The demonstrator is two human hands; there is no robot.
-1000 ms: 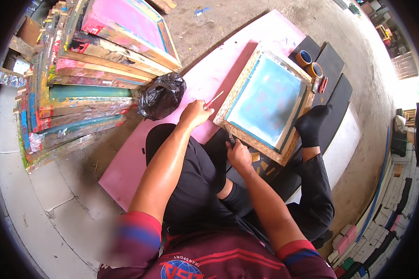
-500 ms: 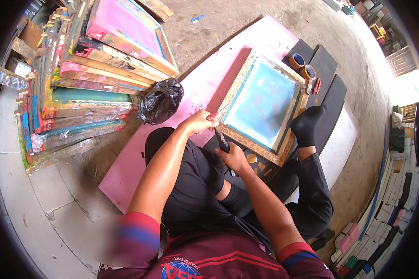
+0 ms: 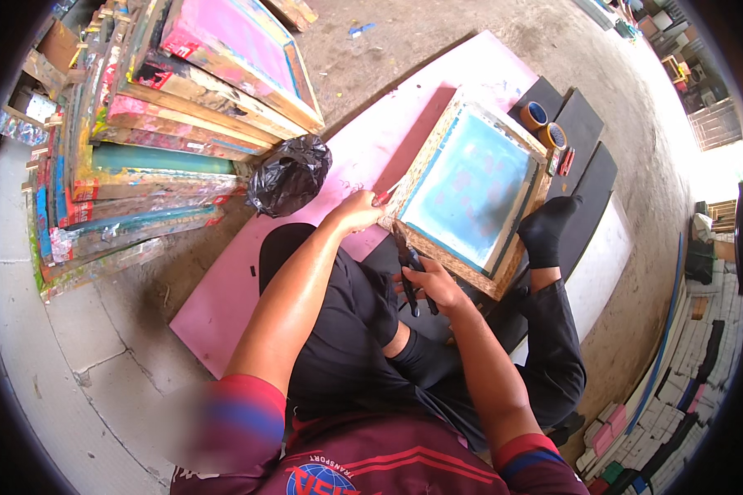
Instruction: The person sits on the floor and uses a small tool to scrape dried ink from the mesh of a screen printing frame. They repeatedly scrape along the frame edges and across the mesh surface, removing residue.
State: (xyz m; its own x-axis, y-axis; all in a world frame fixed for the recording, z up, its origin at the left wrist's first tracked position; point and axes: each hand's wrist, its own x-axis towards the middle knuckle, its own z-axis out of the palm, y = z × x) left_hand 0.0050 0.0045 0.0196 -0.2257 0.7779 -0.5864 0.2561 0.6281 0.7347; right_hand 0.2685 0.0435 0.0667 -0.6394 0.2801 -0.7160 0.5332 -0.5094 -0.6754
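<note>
A wooden screen-printing frame (image 3: 462, 268) with blue-tinted mesh (image 3: 466, 186) lies tilted in front of me. At its near left corner, my left hand (image 3: 357, 213) is closed around a slim tool with a red handle (image 3: 382, 198), whose thin end lies along the frame's edge. My right hand (image 3: 439, 287) grips black-handled pliers (image 3: 410, 271). Their jaws point up at that same corner, and the handles are spread apart. Whether the jaws touch the frame I cannot tell.
Stacked paint-stained frames (image 3: 173, 157) stand at the left, beside a black plastic bag (image 3: 289, 175). Two tape rolls (image 3: 534, 114) and a red-handled tool (image 3: 567, 162) lie beyond the frame on dark boards (image 3: 582, 115). My foot (image 3: 549, 231) rests against the frame's right side. A pink board (image 3: 223, 318) lies underneath.
My right hand has moved slightly right, and the pliers' handles have spread apart. My left hand stays at the frame's corner with the red-handled tool. The whole view has shifted slightly.
</note>
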